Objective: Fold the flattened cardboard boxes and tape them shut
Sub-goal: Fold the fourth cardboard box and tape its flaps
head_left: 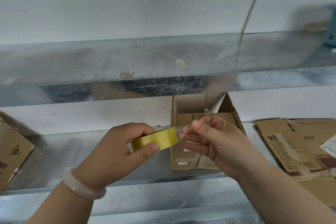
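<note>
Found roll [154, 141] held up clear of everything, in front of box [187, 158] and above the front edge of lower shelf [72, 151]. Noted left hand [116, 152] gripping it, thumb pressed on the yellow outer face, fingers curled over the top. Noted right hand [214, 142] just beside, thumb and forefinger pinching strip [179, 130], a short clear length drawn off the roll's right side; other fingers loosely curled, holding nothing else. Located box on lower shelf directly behind both hands, standing with top open and flaps raised at back and right; could not confirm tape on its underside, hidden from view. Judged step in hand as freeing and drawing out tape, with folding of this box partly done and sealing of the top not yet begun. Judged next move to call for a longer pull of strip, kept taut to stop it sticking to itself, and for flaps to be pressed flat before tape goes across the seam; awkward with both hands occupied. Recorded flat boxes [291, 151] stacked on lower shelf to the right, near box, untouched. Recorded carton [12, 152] at left edge, tilted. Recorded bracelet [81, 185] on left wrist. Recorded scraps [180, 63] of old tape stuck to upper shelf [236, 56].
</note>
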{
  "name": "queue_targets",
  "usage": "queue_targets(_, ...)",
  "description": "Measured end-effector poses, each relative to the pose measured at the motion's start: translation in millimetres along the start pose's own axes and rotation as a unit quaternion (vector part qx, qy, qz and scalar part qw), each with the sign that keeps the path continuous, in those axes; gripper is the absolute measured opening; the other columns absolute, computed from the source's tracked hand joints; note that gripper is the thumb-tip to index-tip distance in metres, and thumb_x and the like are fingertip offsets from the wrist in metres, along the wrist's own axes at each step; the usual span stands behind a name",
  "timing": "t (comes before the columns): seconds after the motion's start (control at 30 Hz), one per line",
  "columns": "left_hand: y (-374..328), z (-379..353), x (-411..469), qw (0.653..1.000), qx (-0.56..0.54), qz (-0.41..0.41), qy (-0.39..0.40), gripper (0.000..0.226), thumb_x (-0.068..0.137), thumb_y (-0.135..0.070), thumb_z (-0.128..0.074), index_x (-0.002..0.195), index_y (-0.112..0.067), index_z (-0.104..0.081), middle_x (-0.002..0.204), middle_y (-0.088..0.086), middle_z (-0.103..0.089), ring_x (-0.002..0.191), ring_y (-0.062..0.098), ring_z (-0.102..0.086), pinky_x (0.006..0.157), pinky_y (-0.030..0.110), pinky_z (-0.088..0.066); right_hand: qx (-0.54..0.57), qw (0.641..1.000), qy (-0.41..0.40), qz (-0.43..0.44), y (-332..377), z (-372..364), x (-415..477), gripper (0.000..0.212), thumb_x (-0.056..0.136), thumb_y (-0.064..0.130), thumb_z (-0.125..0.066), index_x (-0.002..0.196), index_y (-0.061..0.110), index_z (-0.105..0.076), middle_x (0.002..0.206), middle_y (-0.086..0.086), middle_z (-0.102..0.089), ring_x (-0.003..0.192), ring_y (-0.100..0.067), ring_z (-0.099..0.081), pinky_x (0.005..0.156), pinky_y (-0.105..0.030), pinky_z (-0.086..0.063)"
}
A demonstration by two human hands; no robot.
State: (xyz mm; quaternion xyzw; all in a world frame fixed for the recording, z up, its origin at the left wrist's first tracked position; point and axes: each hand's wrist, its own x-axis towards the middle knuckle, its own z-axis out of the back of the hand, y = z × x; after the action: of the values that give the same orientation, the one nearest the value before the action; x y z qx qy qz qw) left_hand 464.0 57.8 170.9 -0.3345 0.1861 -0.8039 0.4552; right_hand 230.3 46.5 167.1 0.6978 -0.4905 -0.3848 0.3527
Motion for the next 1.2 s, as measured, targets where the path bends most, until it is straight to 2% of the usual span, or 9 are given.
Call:
queue_targets(0.1, -5.0, -2.8, 2.6, 0.999, 0.034, 0.003, -0.001, 0.023, 0.078, -0.061, -0.054, 0.087, -0.041, -0.06, 0.075, -0.02, -0.061, 0.07, 0.008, -0.058, 0.054, 0.023, -0.046, -0.081, 0.994, -0.062, 0.035, -0.3, 5.7, 2.3, 0.035, 0.059, 0.017, -0.078, 0.085, 0.007, -0.056, 0.087, -0.023, -0.073, 0.079, -0.032, -0.074, 0.059, -0.033, -0.06)
queue_targets(0.27, 3.9, -7.5, 11.1, 0.967, 0.248, 0.05, -0.016, 0.056, 0.07, -0.083, -0.036, 0.068, -0.031, -0.058, 0.059, -0.015, -0.055, 0.057, 0.004, -0.052, 0.051, 0.021, -0.041, -0.096, 0.989, -0.046, 0.107, 7.5, 19.2, -1.7, 0.015, 0.062, 0.023, -0.078, 0.072, 0.025, -0.066, 0.083, -0.02, -0.074, 0.081, -0.032, -0.075, 0.057, -0.034, -0.059)
queue_targets(0.4, 11.5, -9.1, 9.4, 0.991, 0.128, 0.031, -0.021, 0.047, 0.079, -0.073, -0.041, 0.067, -0.031, -0.058, 0.061, -0.011, -0.056, 0.06, 0.01, -0.055, 0.058, 0.028, -0.047, -0.096, 0.984, -0.078, 0.126, 12.1, 35.2, -3.8, 0.028, 0.068, 0.018, -0.075, 0.085, 0.008, -0.056, 0.082, -0.022, -0.073, 0.079, -0.033, -0.075, 0.055, -0.034, -0.059)
queue_targets(0.5, 19.0, -7.7, 7.3, 0.999, 0.017, 0.026, -0.024, 0.037, 0.083, -0.063, -0.049, 0.07, -0.03, -0.059, 0.067, -0.011, -0.059, 0.067, 0.012, -0.059, 0.094, 0.028, -0.048, -0.085, 0.984, -0.096, 0.125, 16.6, 47.5, -6.3, 0.025, 0.068, 0.016, -0.073, 0.082, 0.007, -0.055, 0.081, -0.024, -0.073, 0.076, -0.031, -0.075, 0.051, -0.032, -0.058)
queue_targets(0.57, 19.4, -8.6, 10.1, 0.996, 0.075, 0.029, -0.043, 0.042, 0.079, -0.069, -0.05, 0.065, -0.03, -0.058, 0.06, -0.008, -0.056, 0.062, 0.012, -0.058, 0.074, 0.034, -0.053, -0.087, 0.981, -0.109, 0.136, 15.8, 53.7, -8.7, 0.022, 0.067, 0.017, -0.073, 0.079, 0.009, -0.056, 0.08, -0.022, -0.073, 0.074, -0.03, -0.075, 0.048, -0.032, -0.057)
queue_targets(0.67, 15.6, -10.6, 18.7, 0.968, 0.241, 0.012, -0.065, 0.061, 0.077, -0.08, -0.038, 0.055, -0.026, -0.053, 0.046, -0.008, -0.044, 0.048, 0.008, -0.046, 0.048, 0.024, -0.033, -0.091, 0.977, -0.138, 0.137, 14.9, 64.2, -10.0, 0.028, 0.067, 0.02, -0.073, 0.082, 0.006, -0.055, 0.08, -0.021, -0.073, 0.074, -0.03, -0.075, 0.047, -0.03, -0.056)
queue_targets(0.83, 26.3, -14.6, 21.0, 0.98, 0.19, -0.017, -0.05, 0.049, 0.089, -0.067, -0.037, 0.061, -0.029, -0.052, 0.05, -0.01, -0.044, 0.051, 0.01, -0.047, 0.058, 0.027, -0.033, -0.098, 0.971, -0.168, 0.143, 19.5, 85.8, -11.9, 0.029, 0.068, 0.02, -0.074, 0.083, 0.005, -0.055, 0.08, -0.023, -0.073, 0.074, -0.033, -0.074, 0.047, -0.032, -0.056)
queue_targets(1.03, 26.6, -28.9, 28.6, 0.929, 0.363, 0.01, -0.065, 0.063, 0.078, -0.081, -0.035, 0.052, -0.025, -0.049, 0.045, -0.009, -0.043, 0.043, 0.015, -0.044, 0.064, 0.032, -0.041, -0.102, 0.967, -0.194, 0.132, 16.4, 106.4, -15.9, 0.027, 0.068, 0.019, -0.073, 0.082, 0.005, -0.056, 0.078, -0.02, -0.073, 0.07, -0.027, -0.075, 0.047, -0.03, -0.057)
queue_targets(1.2, 29.7, -43.9, 35.0, 0.918, 0.391, 0.02, -0.058, 0.059, 0.077, -0.082, -0.033, 0.051, -0.028, -0.037, 0.043, -0.009, -0.038, 0.041, 0.013, -0.041, 0.064, 0.032, -0.042, -0.172, 0.957, -0.213, 0.098, 14.3, 122.4, -10.1, 0.026, 0.072, 0.021, -0.074, 0.083, 0.002, -0.059, 0.074, -0.017, -0.073, 0.071, -0.027, -0.074, 0.052, -0.031, -0.058)
